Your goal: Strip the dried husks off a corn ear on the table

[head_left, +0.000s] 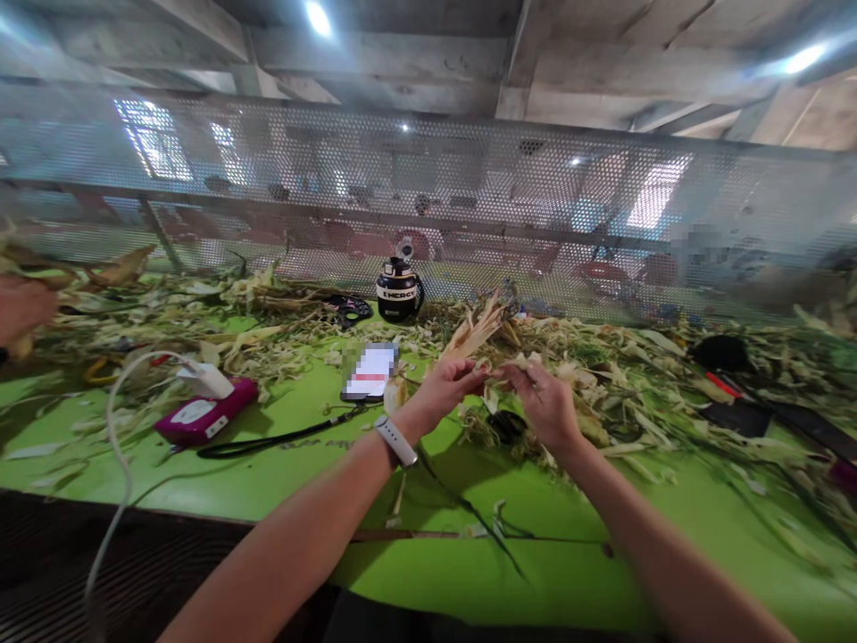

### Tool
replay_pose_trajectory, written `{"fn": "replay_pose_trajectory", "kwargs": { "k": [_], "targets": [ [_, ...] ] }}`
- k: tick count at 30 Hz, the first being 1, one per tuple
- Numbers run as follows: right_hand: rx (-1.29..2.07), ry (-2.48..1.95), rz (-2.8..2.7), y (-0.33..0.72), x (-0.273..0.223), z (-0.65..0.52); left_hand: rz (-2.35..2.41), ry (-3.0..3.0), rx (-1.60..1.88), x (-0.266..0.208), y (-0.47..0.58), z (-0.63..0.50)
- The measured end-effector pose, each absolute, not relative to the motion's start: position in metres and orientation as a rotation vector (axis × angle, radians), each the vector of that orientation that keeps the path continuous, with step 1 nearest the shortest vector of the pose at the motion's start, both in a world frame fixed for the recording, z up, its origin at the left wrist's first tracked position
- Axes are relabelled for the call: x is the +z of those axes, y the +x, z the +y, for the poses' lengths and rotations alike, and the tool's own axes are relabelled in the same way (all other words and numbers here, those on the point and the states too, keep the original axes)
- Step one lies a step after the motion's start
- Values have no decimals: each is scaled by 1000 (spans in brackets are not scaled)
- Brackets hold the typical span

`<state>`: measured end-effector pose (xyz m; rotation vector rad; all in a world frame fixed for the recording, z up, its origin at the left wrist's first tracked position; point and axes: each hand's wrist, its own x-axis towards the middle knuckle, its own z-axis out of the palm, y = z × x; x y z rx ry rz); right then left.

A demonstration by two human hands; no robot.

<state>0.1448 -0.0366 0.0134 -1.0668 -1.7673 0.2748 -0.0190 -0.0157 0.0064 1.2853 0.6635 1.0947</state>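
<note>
My left hand (438,388), with a white band on its wrist, is closed in a pinch above the green table. Close beside it my right hand (545,406) is pinched too, fingertips nearly meeting the left ones. A small pale plant piece (531,360), like a scrap of husk, shows at the right fingertips. What lies between the left fingers is too small to make out. Just behind the hands a bundle of dry, pale husk leaves (478,326) sticks up. Below the fingertips rests a dark round object (507,427), partly covered by shreds.
Loose husk shreds (629,379) lie along the green table (435,580). To the left are a phone (373,371), a purple power strip (207,413) with a white plug and cable, and a black bottle (399,290). A perforated metal screen (442,196) stands behind. Another person's hand (23,308) shows far left.
</note>
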Motion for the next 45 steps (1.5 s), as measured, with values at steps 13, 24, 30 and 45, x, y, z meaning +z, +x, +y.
{"fn": "replay_pose_trajectory", "kwargs": {
  "k": [13, 24, 30, 45],
  "targets": [
    [810, -984, -1272, 138, 17, -28, 690, 1339, 1137, 6, -18, -16],
    [1116, -866, -1252, 138, 18, -33, 682, 1345, 1156, 7, -19, -17],
    [1193, -791, -1152, 136, 23, -40, 657, 1361, 1161, 5, -21, -15],
    [941, -958, -1388, 138, 19, -35, 645, 1305, 1185, 9, -17, -18]
  ]
}}
